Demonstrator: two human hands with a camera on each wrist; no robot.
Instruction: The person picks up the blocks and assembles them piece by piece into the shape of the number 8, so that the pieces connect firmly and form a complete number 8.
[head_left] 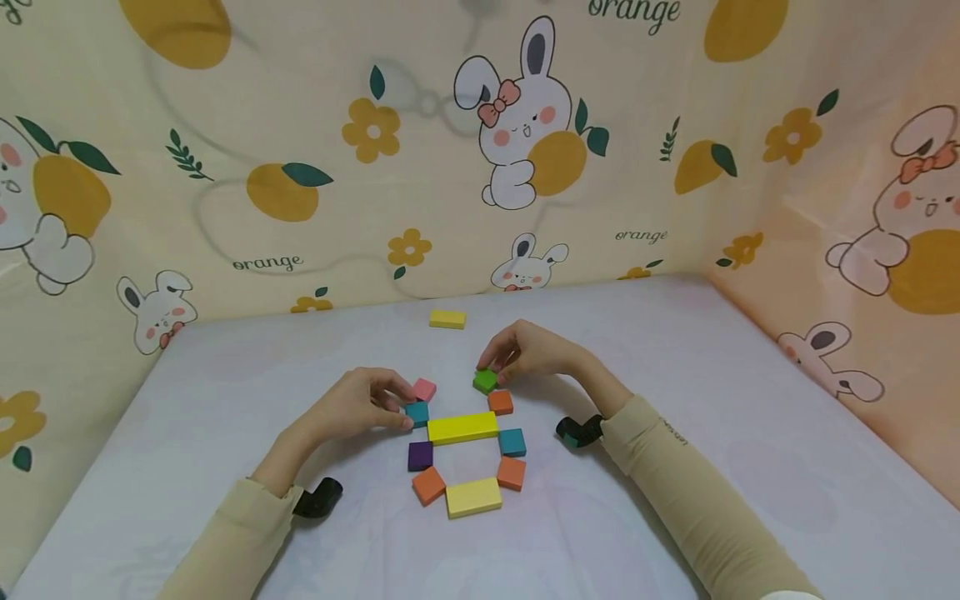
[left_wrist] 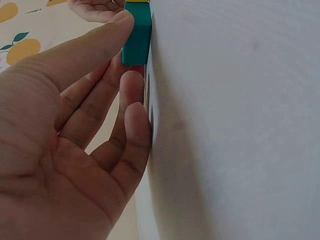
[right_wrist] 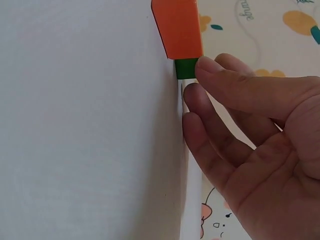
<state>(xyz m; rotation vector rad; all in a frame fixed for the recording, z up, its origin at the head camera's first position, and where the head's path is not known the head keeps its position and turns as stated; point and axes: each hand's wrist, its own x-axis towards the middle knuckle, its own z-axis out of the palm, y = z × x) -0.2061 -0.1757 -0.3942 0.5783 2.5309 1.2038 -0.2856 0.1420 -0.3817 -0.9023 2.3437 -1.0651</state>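
Observation:
My left hand [head_left: 363,402] pinches a teal block [head_left: 417,414] at the left side of a ring of colored blocks. In the left wrist view the thumb presses the face of this teal block [left_wrist: 136,34], with fingers behind it. A pink block [head_left: 424,389] lies just beyond, close to the left fingertips. At the ring's far right, my right hand [head_left: 528,350] holds a green block [head_left: 485,381] between thumb and fingers. An orange block [head_left: 500,402] sits right in front of the green one; in the right wrist view this orange block [right_wrist: 179,30] partly hides the green block [right_wrist: 186,69].
A long yellow block [head_left: 462,428] spans the ring's middle. Nearer lie a purple block [head_left: 420,456], a second teal block [head_left: 512,442], two orange blocks [head_left: 429,486] and a pale yellow block [head_left: 474,497]. Another yellow block [head_left: 447,319] lies apart near the back wall.

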